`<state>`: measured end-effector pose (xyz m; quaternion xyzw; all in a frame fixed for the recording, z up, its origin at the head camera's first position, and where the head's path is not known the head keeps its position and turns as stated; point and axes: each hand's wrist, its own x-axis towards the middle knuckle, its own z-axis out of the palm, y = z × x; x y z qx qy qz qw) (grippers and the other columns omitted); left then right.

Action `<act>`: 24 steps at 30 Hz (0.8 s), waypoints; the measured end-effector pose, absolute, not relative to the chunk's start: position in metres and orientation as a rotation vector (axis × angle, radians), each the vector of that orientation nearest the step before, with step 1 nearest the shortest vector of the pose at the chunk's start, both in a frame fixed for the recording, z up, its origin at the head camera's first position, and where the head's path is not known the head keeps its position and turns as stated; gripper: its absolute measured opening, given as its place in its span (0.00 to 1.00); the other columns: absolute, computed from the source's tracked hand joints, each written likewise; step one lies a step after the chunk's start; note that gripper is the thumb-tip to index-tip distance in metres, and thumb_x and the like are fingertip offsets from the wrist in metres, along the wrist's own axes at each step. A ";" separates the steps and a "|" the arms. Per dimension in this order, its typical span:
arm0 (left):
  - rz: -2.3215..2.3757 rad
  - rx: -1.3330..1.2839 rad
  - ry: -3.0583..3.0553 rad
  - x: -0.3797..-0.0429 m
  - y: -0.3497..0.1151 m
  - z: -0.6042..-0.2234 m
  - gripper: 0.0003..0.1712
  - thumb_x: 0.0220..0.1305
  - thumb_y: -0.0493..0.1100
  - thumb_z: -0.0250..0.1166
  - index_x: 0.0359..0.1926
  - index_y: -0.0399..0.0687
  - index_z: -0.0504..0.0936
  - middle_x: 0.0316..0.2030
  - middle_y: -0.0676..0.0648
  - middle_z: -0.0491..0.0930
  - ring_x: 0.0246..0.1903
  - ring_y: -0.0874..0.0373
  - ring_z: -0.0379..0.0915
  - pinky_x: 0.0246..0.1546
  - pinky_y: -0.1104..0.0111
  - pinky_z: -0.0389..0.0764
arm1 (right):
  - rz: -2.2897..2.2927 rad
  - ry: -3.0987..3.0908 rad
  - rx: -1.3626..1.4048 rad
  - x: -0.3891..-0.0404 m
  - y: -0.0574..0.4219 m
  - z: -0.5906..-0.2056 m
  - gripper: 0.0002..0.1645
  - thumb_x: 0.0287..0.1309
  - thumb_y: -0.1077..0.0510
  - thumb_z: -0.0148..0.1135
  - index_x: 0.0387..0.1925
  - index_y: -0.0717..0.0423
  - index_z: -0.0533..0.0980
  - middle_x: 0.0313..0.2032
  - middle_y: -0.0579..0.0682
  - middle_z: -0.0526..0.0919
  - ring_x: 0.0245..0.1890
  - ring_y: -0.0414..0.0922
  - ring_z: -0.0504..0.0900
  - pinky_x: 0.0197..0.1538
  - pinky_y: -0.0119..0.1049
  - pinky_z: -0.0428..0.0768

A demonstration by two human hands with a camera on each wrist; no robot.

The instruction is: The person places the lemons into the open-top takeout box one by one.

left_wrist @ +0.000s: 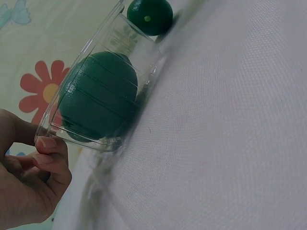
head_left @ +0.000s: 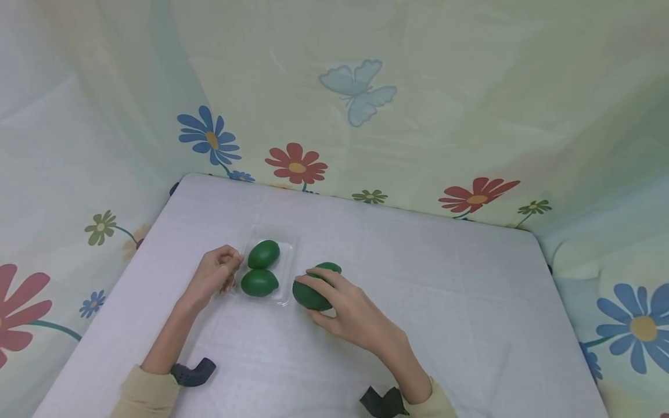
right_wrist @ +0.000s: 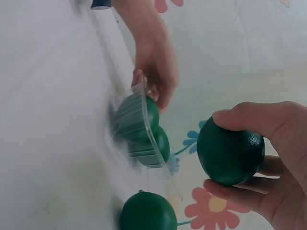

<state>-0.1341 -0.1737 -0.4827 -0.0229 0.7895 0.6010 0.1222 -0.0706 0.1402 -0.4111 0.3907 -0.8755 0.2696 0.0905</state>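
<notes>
A clear plastic container (head_left: 286, 273) sits on the table with two dark green limes (head_left: 263, 254) (head_left: 259, 283) inside it. At its left side, my left hand (head_left: 213, 273) pinches the rim between thumb and fingers, as the left wrist view shows at the container wall (left_wrist: 120, 36). My right hand (head_left: 358, 307) grips another green lime (right_wrist: 230, 151) just right of the container, thumb on one side and fingers on the other. In the right wrist view this lime appears raised off the table. A further lime (head_left: 330, 267) lies on the cloth just beyond the right hand, partly hidden by it in the head view.
A white cloth covers the table (head_left: 444, 302). Behind it and at the sides hangs a curtain (head_left: 449, 93) printed with flowers and a butterfly. Dark wrist-worn pieces (head_left: 194, 372) show on both forearms.
</notes>
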 end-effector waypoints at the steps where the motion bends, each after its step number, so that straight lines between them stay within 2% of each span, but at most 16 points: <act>1: 1.756 -0.065 2.300 -0.134 -0.174 -0.483 0.15 0.76 0.42 0.59 0.45 0.29 0.73 0.18 0.51 0.69 0.14 0.62 0.63 0.14 0.72 0.67 | 0.808 -2.611 1.156 -0.074 0.138 -0.410 0.37 0.56 0.58 0.78 0.66 0.47 0.74 0.61 0.52 0.78 0.54 0.46 0.83 0.52 0.34 0.86; 12: 1.760 -0.059 2.294 -0.136 -0.175 -0.483 0.15 0.77 0.42 0.58 0.45 0.29 0.74 0.18 0.51 0.70 0.13 0.61 0.63 0.14 0.72 0.66 | 0.940 -2.692 1.137 -0.110 0.113 -0.404 0.36 0.59 0.59 0.75 0.68 0.48 0.73 0.62 0.51 0.77 0.57 0.47 0.81 0.56 0.40 0.85; 19: 1.764 -0.061 2.292 -0.135 -0.174 -0.482 0.15 0.76 0.43 0.59 0.46 0.30 0.74 0.18 0.50 0.70 0.13 0.61 0.63 0.13 0.71 0.66 | 1.046 -2.761 1.125 -0.129 0.094 -0.411 0.36 0.60 0.58 0.75 0.68 0.50 0.73 0.63 0.53 0.77 0.60 0.49 0.80 0.61 0.44 0.82; 24: 1.765 -0.056 2.293 -0.136 -0.175 -0.483 0.15 0.77 0.43 0.58 0.46 0.31 0.74 0.18 0.51 0.70 0.13 0.61 0.63 0.13 0.71 0.66 | 1.010 -2.825 1.126 -0.139 0.082 -0.422 0.35 0.62 0.56 0.73 0.69 0.50 0.72 0.63 0.54 0.77 0.60 0.50 0.79 0.60 0.46 0.82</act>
